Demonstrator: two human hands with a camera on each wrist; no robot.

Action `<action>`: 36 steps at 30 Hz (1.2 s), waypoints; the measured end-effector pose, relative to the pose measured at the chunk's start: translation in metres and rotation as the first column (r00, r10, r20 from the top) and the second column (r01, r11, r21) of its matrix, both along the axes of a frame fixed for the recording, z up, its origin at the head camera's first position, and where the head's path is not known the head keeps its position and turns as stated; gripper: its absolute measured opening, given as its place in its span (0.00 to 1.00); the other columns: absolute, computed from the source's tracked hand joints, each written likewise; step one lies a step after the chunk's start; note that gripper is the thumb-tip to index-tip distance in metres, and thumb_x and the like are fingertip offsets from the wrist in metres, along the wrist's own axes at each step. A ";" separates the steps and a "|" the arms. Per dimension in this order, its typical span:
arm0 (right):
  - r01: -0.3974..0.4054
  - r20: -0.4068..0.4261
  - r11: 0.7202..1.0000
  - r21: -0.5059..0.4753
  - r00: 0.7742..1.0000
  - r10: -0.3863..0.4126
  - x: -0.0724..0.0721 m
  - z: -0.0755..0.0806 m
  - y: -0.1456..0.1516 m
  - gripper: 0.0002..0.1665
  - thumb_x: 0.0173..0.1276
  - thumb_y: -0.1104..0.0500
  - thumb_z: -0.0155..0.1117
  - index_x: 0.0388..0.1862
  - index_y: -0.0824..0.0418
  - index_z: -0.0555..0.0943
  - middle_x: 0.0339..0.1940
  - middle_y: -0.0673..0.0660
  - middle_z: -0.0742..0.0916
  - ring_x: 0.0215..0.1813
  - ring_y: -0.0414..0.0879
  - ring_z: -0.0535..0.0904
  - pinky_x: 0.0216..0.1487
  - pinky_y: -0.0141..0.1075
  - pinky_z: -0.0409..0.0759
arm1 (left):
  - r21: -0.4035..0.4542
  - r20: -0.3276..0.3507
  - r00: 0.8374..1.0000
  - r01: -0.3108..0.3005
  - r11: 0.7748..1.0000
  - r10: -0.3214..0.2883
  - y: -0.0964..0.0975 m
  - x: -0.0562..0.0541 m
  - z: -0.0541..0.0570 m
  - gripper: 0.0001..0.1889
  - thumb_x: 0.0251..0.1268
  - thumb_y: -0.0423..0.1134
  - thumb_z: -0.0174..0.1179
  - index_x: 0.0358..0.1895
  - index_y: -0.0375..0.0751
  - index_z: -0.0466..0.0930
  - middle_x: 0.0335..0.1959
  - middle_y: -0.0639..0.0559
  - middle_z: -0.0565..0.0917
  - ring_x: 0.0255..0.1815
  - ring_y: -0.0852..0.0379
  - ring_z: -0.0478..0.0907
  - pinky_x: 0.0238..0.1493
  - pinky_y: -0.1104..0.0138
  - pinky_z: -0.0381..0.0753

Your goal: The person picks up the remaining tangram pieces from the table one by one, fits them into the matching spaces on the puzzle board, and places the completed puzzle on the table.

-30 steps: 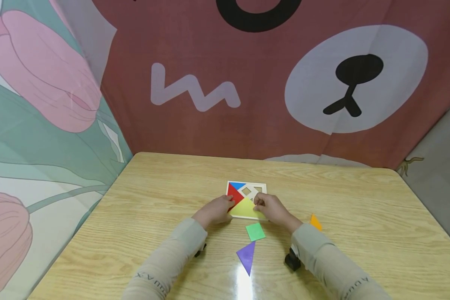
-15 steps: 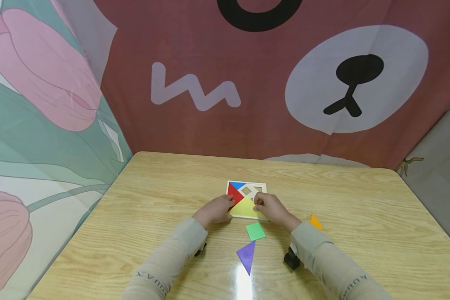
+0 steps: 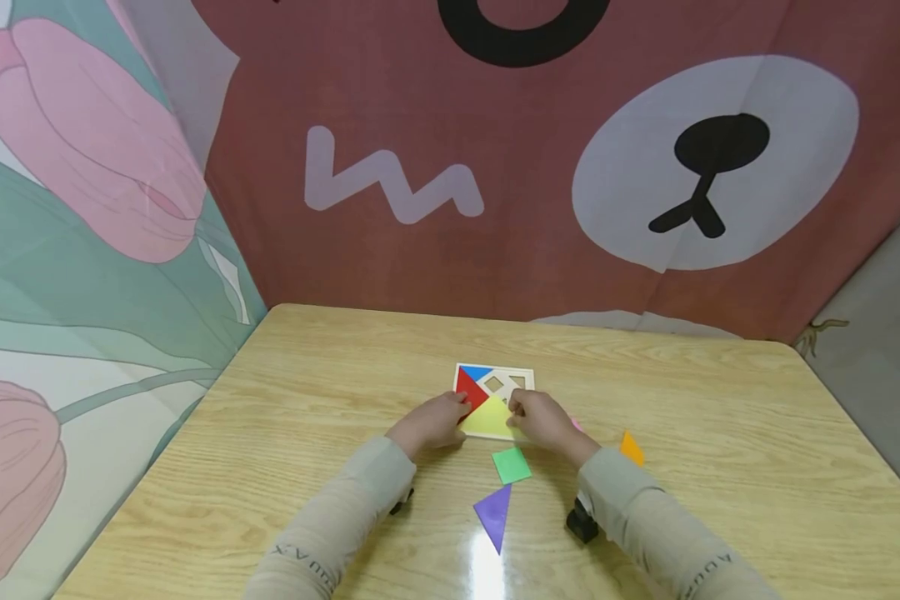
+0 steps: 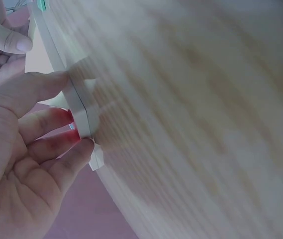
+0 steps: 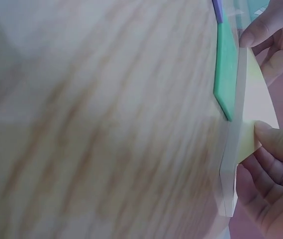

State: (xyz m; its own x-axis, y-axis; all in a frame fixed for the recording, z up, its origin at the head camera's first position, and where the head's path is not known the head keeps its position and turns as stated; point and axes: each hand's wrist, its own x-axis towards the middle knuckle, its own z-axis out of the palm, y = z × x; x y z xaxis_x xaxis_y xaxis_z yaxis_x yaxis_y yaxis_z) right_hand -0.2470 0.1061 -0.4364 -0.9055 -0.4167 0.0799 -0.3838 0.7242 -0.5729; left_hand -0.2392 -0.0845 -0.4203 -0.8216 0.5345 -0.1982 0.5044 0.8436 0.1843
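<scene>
Okay, both hands are on the puzzle board [image 4: 80, 112], which lies on the desk [image 3: 307, 400]. We have the left hand [image 3: 433, 418] gripping the board's left end: thumb against the near edge, fingers slightly apart, two tips at the red triangle [image 3: 469, 390], another at the corner. We read the right hand [image 3: 543, 417] as pinching the yellow triangle [image 3: 487, 419], thumb on its face, other fingers curled in beside its tip; we can't tell how far they reach under.

Board: pale, thin, rectangular. Yellow takes its near side; we can't tell if it's fully seated. Blue triangle [image 3: 476, 371] at the far left corner, angular cut-outs to the far right.

Loose on the desk: flat green square [image 3: 512, 465] just off the near edge, slim purple triangle [image 3: 493, 512] nearer us, orange piece [image 3: 632, 448] right of the right wrist, pink piece [image 3: 577, 424] mostly hidden behind it. Desk is glossy, wood-grained. Behind hangs reddish-brown printed cloth [image 3: 390, 275]. Sleeves [image 3: 345, 517] are beige.
</scene>
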 end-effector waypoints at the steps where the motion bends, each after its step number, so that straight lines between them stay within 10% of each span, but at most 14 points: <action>1: 0.001 0.005 1.000 0.003 1.000 -0.001 0.000 0.000 0.000 0.07 0.50 0.68 0.63 0.25 0.64 0.73 0.20 0.50 0.75 0.25 0.41 0.69 0.27 0.32 0.71 | -0.002 -0.005 1.000 0.002 1.000 -0.002 0.000 0.000 0.000 0.26 0.53 0.38 0.56 0.57 0.35 0.66 0.59 0.43 0.65 0.60 0.48 0.60 0.59 0.63 0.59; 17: -0.044 0.005 0.996 0.080 0.999 0.043 -0.003 0.001 -0.002 0.13 0.47 0.65 0.66 0.19 0.61 0.68 0.17 0.49 0.69 0.23 0.41 0.64 0.23 0.32 0.64 | -0.012 -0.083 0.996 0.045 0.999 -0.046 0.001 0.000 -0.002 0.25 0.52 0.39 0.57 0.54 0.33 0.69 0.56 0.41 0.68 0.57 0.47 0.63 0.58 0.64 0.61; 36: -0.051 0.020 0.992 0.118 0.999 0.049 -0.001 -0.002 -0.003 0.09 0.49 0.68 0.64 0.23 0.64 0.70 0.20 0.51 0.71 0.25 0.43 0.67 0.27 0.34 0.70 | -0.024 -0.021 1.000 -0.001 1.000 0.000 0.002 0.002 -0.001 0.26 0.53 0.40 0.57 0.57 0.36 0.67 0.59 0.43 0.65 0.59 0.49 0.60 0.59 0.64 0.59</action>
State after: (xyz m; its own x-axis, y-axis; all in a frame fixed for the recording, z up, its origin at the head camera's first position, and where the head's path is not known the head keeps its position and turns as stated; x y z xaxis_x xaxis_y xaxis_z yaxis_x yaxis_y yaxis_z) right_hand -0.2479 0.1033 -0.4383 -0.8842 -0.4670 0.0126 -0.4123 0.7673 -0.4911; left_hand -0.2375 -0.0821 -0.4212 -0.8261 0.5292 -0.1937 0.5073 0.8480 0.1532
